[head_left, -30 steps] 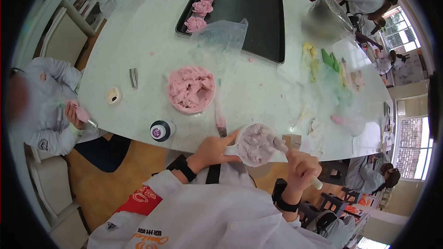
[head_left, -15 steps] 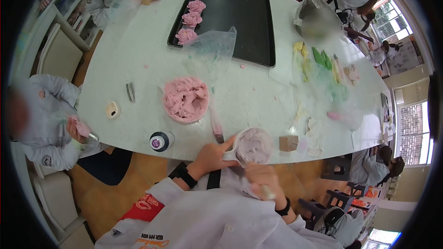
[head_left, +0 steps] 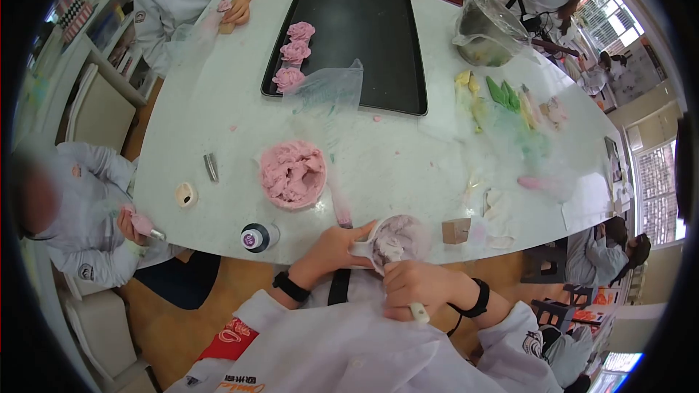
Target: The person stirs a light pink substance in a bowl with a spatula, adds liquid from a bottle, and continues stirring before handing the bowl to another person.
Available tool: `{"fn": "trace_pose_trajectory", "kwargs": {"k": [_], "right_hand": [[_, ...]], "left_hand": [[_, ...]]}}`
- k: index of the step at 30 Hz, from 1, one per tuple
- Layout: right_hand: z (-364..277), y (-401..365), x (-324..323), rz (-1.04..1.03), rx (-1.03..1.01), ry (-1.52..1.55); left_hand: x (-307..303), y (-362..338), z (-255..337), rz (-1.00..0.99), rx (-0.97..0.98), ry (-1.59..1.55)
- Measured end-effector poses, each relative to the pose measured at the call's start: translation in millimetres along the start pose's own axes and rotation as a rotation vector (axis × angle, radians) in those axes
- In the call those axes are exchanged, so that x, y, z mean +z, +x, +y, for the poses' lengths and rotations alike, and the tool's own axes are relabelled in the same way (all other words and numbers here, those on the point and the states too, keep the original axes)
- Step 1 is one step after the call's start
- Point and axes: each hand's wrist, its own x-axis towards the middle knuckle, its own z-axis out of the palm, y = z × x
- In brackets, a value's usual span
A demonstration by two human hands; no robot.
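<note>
At the table's near edge stands a white cup [head_left: 370,249] of pale mauve cream [head_left: 397,236]. My left hand [head_left: 336,249] is closed on its handle side, thumb along the rim. My right hand [head_left: 416,287] is wrapped round a white-handled spatula [head_left: 419,312]; the handle end sticks out below the fist, and its other end goes down toward the cream, mostly hidden. Just beyond my left hand lies a piping bag [head_left: 341,207] with pink in it. A tub of pink cream [head_left: 293,175] and a dark bottle with a purple label [head_left: 259,237] are left of the cup.
A black baking tray [head_left: 371,51] holds pink piped flowers [head_left: 295,52] at its left side. A wooden block [head_left: 456,231] sits right of the cup. Piping bags [head_left: 513,113] and a metal bowl [head_left: 491,33] lie farther right. Two people [head_left: 87,211] work at the left and far left.
My right hand has turned and shifted slightly up and left, with its fist now by the cup's near rim. The view has tilted a little; my left hand keeps its hold.
</note>
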Motion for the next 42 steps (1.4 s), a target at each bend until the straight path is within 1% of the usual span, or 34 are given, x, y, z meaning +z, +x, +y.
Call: {"fn": "trace_pose_trajectory", "kwargs": {"k": [1, 3, 4, 6, 7, 9, 10, 12, 13, 15, 16, 18, 19, 21, 22, 24, 25, 27, 28, 30, 31, 33, 34, 36, 37, 39, 40, 42], "right_hand": [[1, 0, -5, -0.002, 0.002, -0.002], [5, -2, -20, 0.011, -0.006, 0.064], [7, -2, -24, 0.003, -0.010, 0.061], [10, -3, -30, 0.104, -0.023, 0.118], [9, -4, -32, 0.098, -0.027, 0.117], [5, -4, -35, 0.049, -0.053, 0.074], [1, -3, -33, 0.045, -0.056, 0.072], [-7, 0, -24, -0.069, -0.157, -0.049], [-5, 1, -20, -0.066, -0.156, -0.046], [5, -2, -12, -0.159, -0.164, -0.176], [7, -5, -15, -0.150, -0.157, -0.175], [12, -11, -25, -0.236, -0.087, -0.276], [14, -17, -26, -0.227, -0.080, -0.274], [17, -31, -31, -0.146, -0.066, -0.343], [18, -35, -32, -0.144, -0.060, -0.344], [18, -45, -28, 0.003, -0.008, -0.305], [17, -48, -27, 0.009, -0.003, -0.305], [15, -55, -22, 0.192, 0.082, -0.281], [16, -60, -18, 0.200, 0.086, -0.278], [21, -71, -4, 0.503, 0.090, -0.166], [20, -74, 4, 0.512, 0.097, -0.160], [15, -79, 22, 0.833, 0.180, -0.037], [14, -80, 30, 0.840, 0.186, -0.037], [15, -81, 49, 1.123, 0.295, 0.008], [17, -81, 59, 1.132, 0.295, 0.006], [23, -80, 76, 1.313, 0.286, 0.060], [27, -80, 80, 1.320, 0.287, 0.060], [32, -80, 89, 1.487, 0.138, 0.215]], "left_hand": [[-3, 1, -3, 0.001, 0.002, -0.002], [-7, 7, -7, -0.066, 0.123, 0.090], [-8, 10, -6, -0.056, 0.124, 0.093], [-14, 13, 2, -0.044, 0.268, 0.074], [-19, 14, 8, -0.037, 0.268, 0.077], [-31, 18, 19, -0.160, 0.236, 0.216], [-33, 24, 17, -0.155, 0.237, 0.218], [-35, 35, 11, -0.251, 0.307, 0.293], [-36, 38, 11, -0.254, 0.305, 0.292], [-38, 45, 13, -0.283, 0.295, 0.280], [-37, 48, 12, -0.294, 0.298, 0.276], [-38, 50, 11, -0.206, 0.357, 0.333], [-40, 49, 12, -0.217, 0.360, 0.329], [-44, 49, 18, -0.208, 0.341, 0.446], [-45, 47, 20, -0.212, 0.345, 0.442], [-43, 44, 21, -0.175, 0.361, 0.502], [-41, 42, 18, -0.182, 0.365, 0.500], [-33, 36, 7, -0.084, 0.396, 0.561], [-29, 32, 2, -0.092, 0.397, 0.559], [-23, 23, -6, 0.015, 0.464, 0.557], [-20, 20, -7, 0.003, 0.461, 0.552], [-15, 16, -4, 0.100, 0.535, 0.564], [-13, 13, -2, 0.092, 0.537, 0.560], [-10, 5, 1, 0.146, 0.445, 0.618], [-9, 4, 3, 0.139, 0.451, 0.619], [-3, 1, 4, 0.248, 0.457, 0.595], [-1, 0, 5, 0.241, 0.460, 0.594], [4, -3, 6, 0.318, 0.464, 0.601]]}}
